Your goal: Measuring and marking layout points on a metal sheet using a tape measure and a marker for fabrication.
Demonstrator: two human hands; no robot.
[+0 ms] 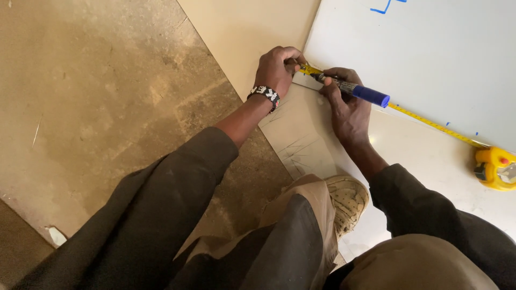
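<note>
**Marking the white board on the floor**

Bare brown concrete floor is all around me, stained and scratched. On it lies a tan sheet, and on top of that a big white board. I will tell where things are from that white board.

My left hand sits at the near corner of the white board. Its fingers are curled tight and pinch the end of the yellow tape. I think I hold it there so the tape cannot slide. A black and white bead bracelet is on that wrist.

The tape runs flat along the near edge of the white board, from my left hand to its yellow case, which rests just off the board's near edge, far from the corner. It looks pulled straight, so it can give a true line.

My right hand is just beside my left, also at the near corner. Its fingers are closed around a marker. The marker is dark with a bright blue back end. Its tip points down at the tape, right by the board's edge; the tip itself is hidden.

Small blue marks show at the far side of the board. My shoe rests on the tan sheet, near the board's near edge.
</note>
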